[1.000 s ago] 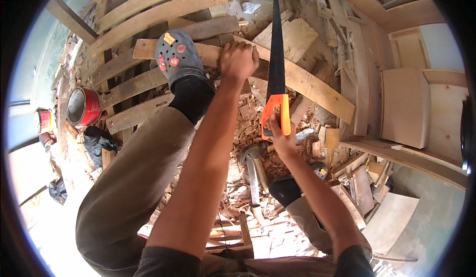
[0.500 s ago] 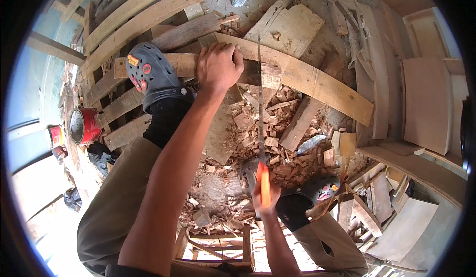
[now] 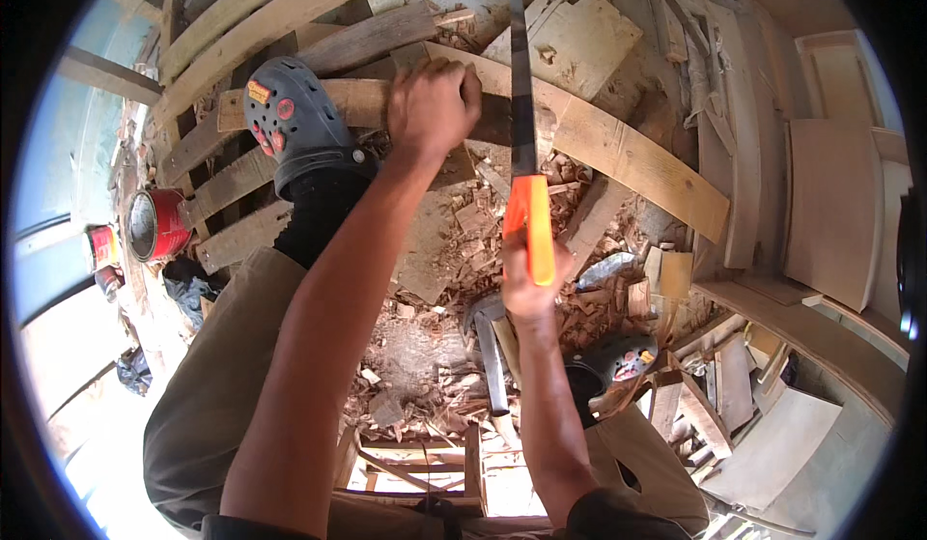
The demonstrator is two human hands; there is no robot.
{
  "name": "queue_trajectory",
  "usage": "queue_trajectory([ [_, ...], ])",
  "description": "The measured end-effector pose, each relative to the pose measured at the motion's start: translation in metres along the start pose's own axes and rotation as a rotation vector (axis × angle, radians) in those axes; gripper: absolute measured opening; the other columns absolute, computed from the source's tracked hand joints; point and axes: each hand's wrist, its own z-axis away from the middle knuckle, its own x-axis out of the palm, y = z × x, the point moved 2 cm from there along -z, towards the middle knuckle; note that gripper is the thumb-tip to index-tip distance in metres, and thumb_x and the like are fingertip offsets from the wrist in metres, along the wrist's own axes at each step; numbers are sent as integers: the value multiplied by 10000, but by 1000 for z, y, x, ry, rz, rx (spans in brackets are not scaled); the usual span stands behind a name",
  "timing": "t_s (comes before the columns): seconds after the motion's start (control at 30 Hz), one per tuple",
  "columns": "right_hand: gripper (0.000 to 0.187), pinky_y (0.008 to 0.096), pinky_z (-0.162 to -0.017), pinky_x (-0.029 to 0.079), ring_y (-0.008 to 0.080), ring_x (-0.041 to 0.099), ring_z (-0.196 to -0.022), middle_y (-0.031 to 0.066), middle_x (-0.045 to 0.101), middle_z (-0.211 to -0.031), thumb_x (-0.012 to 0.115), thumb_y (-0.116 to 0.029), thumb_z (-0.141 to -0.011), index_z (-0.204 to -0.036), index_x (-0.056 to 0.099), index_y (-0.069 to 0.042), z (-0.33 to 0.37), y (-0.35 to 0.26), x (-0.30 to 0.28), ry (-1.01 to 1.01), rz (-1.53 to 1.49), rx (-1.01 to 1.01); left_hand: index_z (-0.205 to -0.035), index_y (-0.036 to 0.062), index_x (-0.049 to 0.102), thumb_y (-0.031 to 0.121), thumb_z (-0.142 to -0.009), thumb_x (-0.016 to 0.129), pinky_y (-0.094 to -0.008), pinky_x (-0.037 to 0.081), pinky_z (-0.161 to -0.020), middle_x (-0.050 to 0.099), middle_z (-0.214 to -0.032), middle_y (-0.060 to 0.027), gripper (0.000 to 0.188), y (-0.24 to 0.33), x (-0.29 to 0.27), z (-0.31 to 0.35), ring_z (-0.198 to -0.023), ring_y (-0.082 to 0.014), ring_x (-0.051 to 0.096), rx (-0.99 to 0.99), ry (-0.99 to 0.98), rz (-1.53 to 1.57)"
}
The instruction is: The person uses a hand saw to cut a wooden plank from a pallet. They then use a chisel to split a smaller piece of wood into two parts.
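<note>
My right hand (image 3: 529, 274) is closed round the orange handle of a handsaw (image 3: 522, 86), its blade pointing away from me. The blade crosses a short wooden plank (image 3: 365, 101) near its right end. Over that plank my left hand (image 3: 435, 105) is clamped, knuckles up, just left of the blade. My left foot, in a dark clog (image 3: 299, 120), presses on the plank's left part. A longer, paler board (image 3: 618, 158) slants from behind my left hand toward the right.
Wood chips (image 3: 463, 221) cover the ground between my feet, where a hammer-like tool (image 3: 491, 347) lies. A slatted wooden frame (image 3: 261, 23) and a red can (image 3: 159, 224) are at left. Leaning panels (image 3: 830, 212) and scrap wood (image 3: 744, 385) stand at right.
My right hand has pushed the saw forward, away from me, so the handle is now close to the plank. The hammer-like tool shows more fully. My left hand keeps its grip.
</note>
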Motion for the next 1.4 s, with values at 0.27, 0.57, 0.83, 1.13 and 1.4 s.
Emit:
queue_trajectory([
  [0.27, 309, 279, -634, 500, 139, 664, -763, 140, 676, -1046, 573, -140, -964, -1186, 619, 70, 96, -3, -19, 7, 155, 7, -803, 46, 673, 236, -909, 571, -492, 476, -874, 693, -860, -146, 241, -11, 2, 14, -837, -364, 661, 16, 55, 33],
  [0.57, 304, 320, -595, 530, 223, 736, -792, 222, 714, -1098, 556, -91, -965, -1212, 652, 56, 130, -7, -28, 51, 384, -123, -790, 59, 710, 225, -871, 564, -428, 483, -880, 713, -867, -134, 235, -4, 0, 9, -909, -287, 673, 1, 31, -34],
  [0.83, 143, 299, -436, 380, 131, 524, -470, 42, 550, -557, 577, -87, -885, -783, 641, -9, 21, -37, 1, 70, 120, -17, -750, 58, 690, 227, -854, 579, -435, 486, -858, 704, -840, -133, 227, -4, -2, 15, -875, -311, 669, 16, 33, -32],
  [1.13, 218, 294, -405, 337, 89, 418, -412, 14, 449, -488, 616, -3, -818, -619, 533, -33, -28, -45, 5, 137, -11, -68, -800, 43, 713, 238, -889, 563, -452, 481, -878, 715, -881, -158, 262, 4, 0, 4, -854, -339, 678, 16, 24, 26],
  [1.4, 122, 266, -581, 471, 130, 624, -675, 54, 649, -781, 596, -27, -900, -984, 683, -15, 88, 2, -13, 88, 133, 30, -819, 64, 734, 248, -876, 562, -446, 492, -875, 722, -843, -145, 258, -12, 5, 9, -861, -297, 679, -4, 70, -47],
])
